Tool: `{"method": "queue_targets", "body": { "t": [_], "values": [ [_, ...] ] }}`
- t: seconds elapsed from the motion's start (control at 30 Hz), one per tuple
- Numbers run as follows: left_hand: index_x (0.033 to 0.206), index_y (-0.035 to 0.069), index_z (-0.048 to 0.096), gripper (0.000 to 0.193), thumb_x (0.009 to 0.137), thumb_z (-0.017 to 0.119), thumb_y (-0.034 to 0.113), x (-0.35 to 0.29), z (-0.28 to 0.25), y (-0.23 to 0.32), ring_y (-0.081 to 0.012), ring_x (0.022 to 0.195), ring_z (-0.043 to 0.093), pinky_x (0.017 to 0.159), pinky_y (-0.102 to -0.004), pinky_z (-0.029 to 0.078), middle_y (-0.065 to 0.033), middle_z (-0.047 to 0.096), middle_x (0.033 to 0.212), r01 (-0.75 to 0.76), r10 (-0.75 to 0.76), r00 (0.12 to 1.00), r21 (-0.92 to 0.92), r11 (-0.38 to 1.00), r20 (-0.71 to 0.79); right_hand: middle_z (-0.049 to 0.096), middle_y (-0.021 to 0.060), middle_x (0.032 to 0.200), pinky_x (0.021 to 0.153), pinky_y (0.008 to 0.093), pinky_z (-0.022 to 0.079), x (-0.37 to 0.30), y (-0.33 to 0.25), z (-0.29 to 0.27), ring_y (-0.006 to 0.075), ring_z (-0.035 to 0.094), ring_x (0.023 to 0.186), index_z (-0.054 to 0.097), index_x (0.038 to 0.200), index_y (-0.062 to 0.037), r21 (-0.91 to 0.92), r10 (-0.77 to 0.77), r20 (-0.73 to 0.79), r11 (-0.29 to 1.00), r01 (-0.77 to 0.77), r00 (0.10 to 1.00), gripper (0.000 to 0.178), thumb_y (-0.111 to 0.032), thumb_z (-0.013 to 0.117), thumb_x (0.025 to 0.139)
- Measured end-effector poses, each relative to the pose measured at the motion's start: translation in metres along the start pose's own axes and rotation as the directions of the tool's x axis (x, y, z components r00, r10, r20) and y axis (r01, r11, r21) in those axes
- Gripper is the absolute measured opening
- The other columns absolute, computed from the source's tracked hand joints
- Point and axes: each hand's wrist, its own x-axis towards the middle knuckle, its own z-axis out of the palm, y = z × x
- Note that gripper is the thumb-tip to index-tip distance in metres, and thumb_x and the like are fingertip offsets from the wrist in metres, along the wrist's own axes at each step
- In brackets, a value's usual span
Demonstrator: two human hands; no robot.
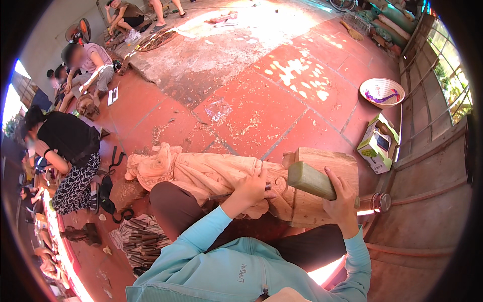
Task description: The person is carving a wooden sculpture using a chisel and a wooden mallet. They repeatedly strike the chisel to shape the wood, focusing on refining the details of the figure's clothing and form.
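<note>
A large wooden carving of a robed figure [216,168] lies on its side across the floor in front of my knees, its block-like base [347,163] toward the right. My left hand [251,190] is closed around a slim carving chisel [268,185] over the figure's lower part. Only the chisel's dark end shows clearly; its cutting edge is hard to make out. In my right hand [343,201] is a greenish wooden mallet [311,180], its thick head pointing left above the base and apart from the chisel.
Many chisels [146,244] lie on a cloth at my lower left. A glass jar [381,202], a cardboard box [377,146] and a woven basket [381,92] stand along the right wall. A person in black [70,136] crouches at left; others sit farther back. Wood chips litter the tiles.
</note>
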Motion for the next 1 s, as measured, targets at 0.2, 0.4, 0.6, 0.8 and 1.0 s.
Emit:
{"method": "queue_targets", "body": {
  "t": [0.2, 0.4, 0.6, 0.8, 1.0],
  "values": [
    [0.124, 0.001, 0.04, 0.08, 0.076, 0.063, 0.061, -0.002, 0.019, -0.009, -0.0433, 0.081, 0.062, 0.073, -0.0487, 0.05, -0.0213, 0.062, 0.105, -0.115, 0.13, 0.968, 0.081, 0.99, -0.214, 0.055, 0.0094, 0.08, 0.061, 0.038, 0.047, 0.002, 0.0, -0.002, 0.0277, 0.057, 0.07, 0.056, 0.127, -0.0156, 0.017, 0.02, 0.008, 1.0, -0.02, 1.0, 0.073, 0.006, 0.065, 0.058],
    [0.125, 0.0, 0.037, 0.083, 0.075, 0.063, 0.062, 0.004, 0.01, -0.007, -0.0447, 0.087, 0.061, 0.077, -0.0493, 0.049, -0.0247, 0.058, 0.112, -0.093, 0.094, 0.991, 0.015, 0.996, -0.1, 0.06, 0.012, 0.091, 0.067, 0.0381, 0.049, -0.002, 0.0, -0.01, 0.0305, 0.06, 0.078, 0.054, 0.128, -0.013, -0.032, 0.09, -0.007, 0.995, -0.09, 0.996, 0.073, 0.007, 0.066, 0.058],
    [0.123, 0.0, 0.037, 0.08, 0.076, 0.064, 0.059, 0.0, -0.001, 0.003, -0.0449, 0.09, 0.06, 0.077, -0.0502, 0.049, -0.0261, 0.058, 0.11, -0.011, 0.012, 1.0, -0.03, 0.999, 0.014, 0.064, 0.0138, 0.097, 0.071, 0.0387, 0.05, -0.024, -0.005, -0.019, 0.032, 0.063, 0.083, 0.055, 0.127, -0.0117, -0.051, 0.187, -0.032, 0.981, -0.189, 0.982, 0.069, 0.006, 0.068, 0.062],
    [0.122, 0.0, 0.037, 0.077, 0.078, 0.064, 0.057, 0.002, 0.008, -0.005, -0.0436, 0.089, 0.061, 0.078, -0.0488, 0.049, -0.025, 0.06, 0.107, -0.061, 0.063, 0.993, 0.029, 0.998, -0.103, 0.066, 0.0154, 0.098, 0.071, 0.0394, 0.051, -0.038, -0.007, -0.021, 0.0333, 0.065, 0.083, 0.055, 0.126, -0.0117, -0.047, 0.308, 0.072, 0.951, -0.306, 0.949, 0.062, 0.001, 0.072, 0.068],
    [0.123, -0.001, 0.035, 0.078, 0.078, 0.065, 0.055, 0.003, -0.01, 0.003, -0.0431, 0.091, 0.061, 0.079, -0.0498, 0.048, -0.0241, 0.061, 0.103, -0.023, 0.023, 0.997, 0.003, 1.0, 0.076, 0.066, 0.016, 0.102, 0.073, 0.0389, 0.051, -0.036, -0.009, -0.021, 0.0333, 0.065, 0.088, 0.055, 0.127, -0.0115, -0.016, 0.373, 0.076, 0.928, -0.373, 0.925, 0.063, 0.0, 0.073, 0.068]
  ]
}}
